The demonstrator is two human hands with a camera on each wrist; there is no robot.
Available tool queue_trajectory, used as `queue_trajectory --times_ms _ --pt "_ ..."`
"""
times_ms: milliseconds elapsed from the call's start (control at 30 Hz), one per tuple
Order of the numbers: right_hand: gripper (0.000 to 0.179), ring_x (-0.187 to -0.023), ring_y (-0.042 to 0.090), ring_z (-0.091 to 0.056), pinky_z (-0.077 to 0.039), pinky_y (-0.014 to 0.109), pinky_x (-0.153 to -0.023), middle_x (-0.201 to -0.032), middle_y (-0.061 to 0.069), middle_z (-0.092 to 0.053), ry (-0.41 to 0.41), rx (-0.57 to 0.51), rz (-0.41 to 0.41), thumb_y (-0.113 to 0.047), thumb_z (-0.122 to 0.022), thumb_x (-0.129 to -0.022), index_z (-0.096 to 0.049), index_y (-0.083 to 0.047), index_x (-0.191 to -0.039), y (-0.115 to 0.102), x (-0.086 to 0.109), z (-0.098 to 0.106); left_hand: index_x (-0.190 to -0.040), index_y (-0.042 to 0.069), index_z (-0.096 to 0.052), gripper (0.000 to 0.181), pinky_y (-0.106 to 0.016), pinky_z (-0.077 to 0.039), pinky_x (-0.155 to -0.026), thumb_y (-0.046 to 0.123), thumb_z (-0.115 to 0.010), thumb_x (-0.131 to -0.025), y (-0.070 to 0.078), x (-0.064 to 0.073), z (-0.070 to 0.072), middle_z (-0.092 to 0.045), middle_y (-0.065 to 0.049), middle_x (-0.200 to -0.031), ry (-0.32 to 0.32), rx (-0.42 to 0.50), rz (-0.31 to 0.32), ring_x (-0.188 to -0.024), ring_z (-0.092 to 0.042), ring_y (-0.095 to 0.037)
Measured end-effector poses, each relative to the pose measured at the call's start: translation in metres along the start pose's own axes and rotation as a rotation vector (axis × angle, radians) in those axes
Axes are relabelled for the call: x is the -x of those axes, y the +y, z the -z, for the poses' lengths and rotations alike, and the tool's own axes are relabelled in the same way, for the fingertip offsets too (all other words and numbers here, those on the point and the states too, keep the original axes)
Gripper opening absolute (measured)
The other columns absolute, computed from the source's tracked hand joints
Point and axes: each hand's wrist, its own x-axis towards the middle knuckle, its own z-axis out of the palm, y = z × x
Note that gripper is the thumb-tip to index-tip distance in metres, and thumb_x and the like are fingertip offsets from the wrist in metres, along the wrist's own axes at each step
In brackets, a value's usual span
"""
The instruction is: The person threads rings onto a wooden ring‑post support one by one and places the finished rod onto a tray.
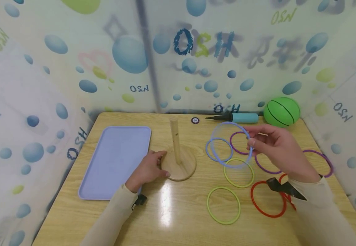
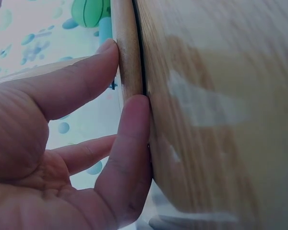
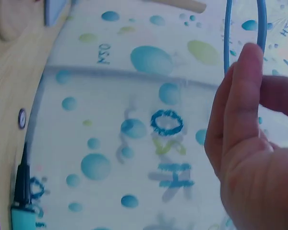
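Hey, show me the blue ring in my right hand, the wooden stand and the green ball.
Held blue ring [image 3: 262, 21]: right wrist view, on its rim.
Wooden stand [image 1: 176, 143]: head view, on its upright post.
Green ball [image 1: 281, 112]: head view, on its front.

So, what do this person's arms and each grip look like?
The left sleeve and right sleeve are long and cream-coloured. A small black device shows near the left cuff; a black fitting near the right. Left grip and right grip are ungloved human hands.
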Motion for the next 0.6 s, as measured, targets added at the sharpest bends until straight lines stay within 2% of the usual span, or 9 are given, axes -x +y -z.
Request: queue_trajectory --times_ms 100,200,433,600 --pt "0.033 -0.079 0.014 -0.075 -0.064 0.031 -0.07 -0.102 0.006 -0.069 0.021 -0.14 0.036 0.001 -0.067 -0.101 -0.067 0.002 -0.134 -0.007 -0.007 -0.012 -0.158 0.008 -0.05 0.091 -0.043 -0.052 -0.093 0.022 -0.095 -0.08 0.0 -0.001 0.0 -0.055 -0.016 -0.125 -0.002 -0.008 0.001 -0.11 -0.059 -0.026" --pt "0.033 -0.079 0.013 -0.075 -0.064 0.032 -0.072 -0.105 0.007 -0.067 0.027 -0.232 0.056 0.003 -0.067 -0.101 -0.066 0.003 -0.134 -0.013 -0.015 -0.025 -0.158 0.008 -0.049 0.091 -0.043 -0.052 -0.093 0.022 -0.094 -0.08 0.0 -0.001 0.0 -0.055 -0.016 -0.124 -0.005 -0.012 0.001 -0.11 -0.059 -0.026" --pt "0.033 -0.081 0.013 -0.075 -0.065 0.031 -0.073 -0.101 0.003 -0.068 -0.017 -0.318 0.058 0.003 -0.067 -0.101 -0.068 0.0 -0.133 -0.027 -0.04 -0.056 -0.158 0.008 -0.049 0.091 -0.043 -0.052 -0.094 0.022 -0.095 -0.08 -0.001 0.0 0.002 -0.055 -0.016 -0.125 0.0 -0.003 -0.007 -0.111 -0.059 -0.027" --pt "0.033 -0.08 0.014 -0.075 -0.065 0.032 -0.072 -0.1 0.002 -0.068 -0.032 -0.376 0.064 0.005 -0.066 -0.1 -0.069 0.0 -0.132 -0.029 -0.057 -0.079 -0.157 0.006 -0.05 0.091 -0.043 -0.052 -0.094 0.021 -0.095 -0.079 0.0 0.001 0.001 -0.055 -0.017 -0.124 0.006 0.006 -0.02 -0.111 -0.06 -0.027"
